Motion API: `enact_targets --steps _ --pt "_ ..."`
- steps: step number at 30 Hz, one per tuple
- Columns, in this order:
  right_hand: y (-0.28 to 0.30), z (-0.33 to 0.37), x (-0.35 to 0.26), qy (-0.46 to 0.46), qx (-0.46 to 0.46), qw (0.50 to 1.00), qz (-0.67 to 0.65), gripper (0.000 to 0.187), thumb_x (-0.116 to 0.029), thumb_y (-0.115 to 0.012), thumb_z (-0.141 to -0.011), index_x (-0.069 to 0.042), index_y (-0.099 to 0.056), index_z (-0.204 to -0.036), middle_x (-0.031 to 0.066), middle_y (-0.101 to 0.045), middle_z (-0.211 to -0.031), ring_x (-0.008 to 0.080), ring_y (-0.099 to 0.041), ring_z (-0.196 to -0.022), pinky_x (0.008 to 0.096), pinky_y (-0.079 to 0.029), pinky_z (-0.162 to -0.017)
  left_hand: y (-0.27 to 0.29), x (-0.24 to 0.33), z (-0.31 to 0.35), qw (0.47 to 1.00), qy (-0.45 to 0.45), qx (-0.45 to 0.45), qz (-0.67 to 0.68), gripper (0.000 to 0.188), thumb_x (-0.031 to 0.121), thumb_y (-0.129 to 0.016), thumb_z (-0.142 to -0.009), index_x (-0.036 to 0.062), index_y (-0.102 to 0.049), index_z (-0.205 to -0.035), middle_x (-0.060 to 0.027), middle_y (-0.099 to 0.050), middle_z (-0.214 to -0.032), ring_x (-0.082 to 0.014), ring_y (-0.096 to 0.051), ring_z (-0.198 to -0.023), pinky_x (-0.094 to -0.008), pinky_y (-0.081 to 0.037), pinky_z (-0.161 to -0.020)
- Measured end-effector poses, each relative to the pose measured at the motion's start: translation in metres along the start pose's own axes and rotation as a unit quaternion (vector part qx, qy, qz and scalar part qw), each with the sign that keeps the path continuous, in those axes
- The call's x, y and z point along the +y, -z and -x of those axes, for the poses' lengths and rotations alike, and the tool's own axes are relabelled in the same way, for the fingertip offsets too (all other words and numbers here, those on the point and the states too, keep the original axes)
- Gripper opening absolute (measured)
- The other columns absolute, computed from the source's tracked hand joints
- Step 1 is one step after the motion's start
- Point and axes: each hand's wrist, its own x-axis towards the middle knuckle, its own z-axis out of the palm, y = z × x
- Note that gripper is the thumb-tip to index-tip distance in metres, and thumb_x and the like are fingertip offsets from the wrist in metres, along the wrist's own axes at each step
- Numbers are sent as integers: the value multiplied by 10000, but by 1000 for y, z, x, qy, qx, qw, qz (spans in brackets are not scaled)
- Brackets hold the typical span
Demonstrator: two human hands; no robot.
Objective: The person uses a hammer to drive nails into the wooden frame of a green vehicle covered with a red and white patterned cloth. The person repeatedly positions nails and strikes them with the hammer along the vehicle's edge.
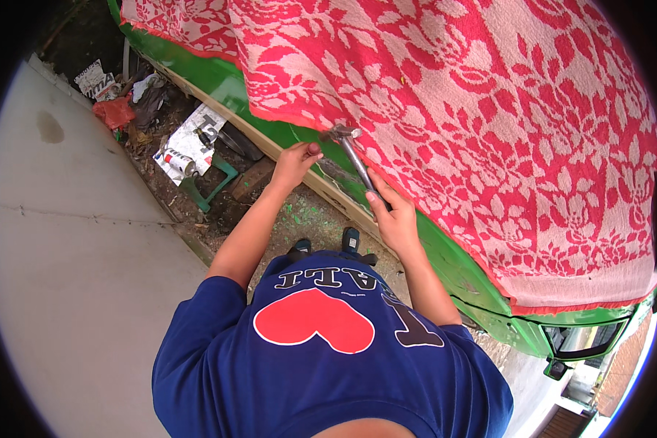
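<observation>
In my right hand (pixel 397 223) is a hammer (pixel 355 160), gripped by the dark end of its handle. Its metal head lies at the edge of a red and pink floral towel (pixel 452 139) draped over a green vehicle (pixel 223 86). My left hand (pixel 293 166) is closed beside the hammer head, over the vehicle's edge, with the thumb and fingertips together. Whatever the left fingers hold, if anything, is hidden. Between my hands, the green panel shows a rough, bare grey patch (pixel 337 173). A beige strip (pixel 266 143) runs along the panel's lower edge.
A pale wall (pixel 73 241) rises on my left. Along its foot are a spray can (pixel 179 162) on printed paper, a green frame (pixel 213 191) and a red plastic bag (pixel 114 113). Green flakes are scattered on the ground by my shoes (pixel 350 239). A black side mirror (pixel 555 369) sticks out at lower right.
</observation>
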Motion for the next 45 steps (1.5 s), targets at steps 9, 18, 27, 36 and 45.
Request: enact_targets --steps 9,18,27,36,45 --pt "-12 -14 10 26 -12 993 114 427 -218 -622 -971 -260 -598 -1395 181 -688 -896 333 -651 -750 395 -520 -720 3 -3 0 1000 7 4 -23 205 134 -763 -874 -24 -695 -985 -117 -721 -884 -176 -713 -804 -319 -542 -740" --pt "-18 -18 -6 65 -13 991 119 435 -189 -637 -966 -260 -600 -1394 168 -675 -862 317 -628 -709 401 -511 -707 2 -2 -1 999 12 11 -28 219 148 -754 -882 -29 -692 -995 -144 -744 -915 -230 -736 -839 -339 -548 -752" --pt "-24 -29 3 102 9 991 91 433 -211 -647 -962 -250 -603 -1392 199 -701 -928 283 -624 -685 380 -509 -711 3 -2 -5 998 51 14 -35 226 201 -742 -902 -8 -703 -979 -132 -732 -867 -251 -718 -801 -362 -530 -737" --pt "-8 -11 7 -18 1 1000 4 441 -223 -665 -961 -221 -599 -1397 172 -724 -951 133 -479 -612 307 -490 -670 8 -25 13 985 123 108 59 233 216 -727 -917 7 -723 -1020 -132 -738 -827 -194 -734 -836 -340 -531 -753" --pt "-3 -6 11 -82 -17 996 -14 447 -212 -662 -961 -210 -591 -1402 125 -746 -1044 100 -435 -618 292 -474 -644 3 -40 12 970 135 140 144 197 159 -727 -924 -13 -715 -1018 -83 -733 -830 -132 -716 -806 -294 -548 -734"
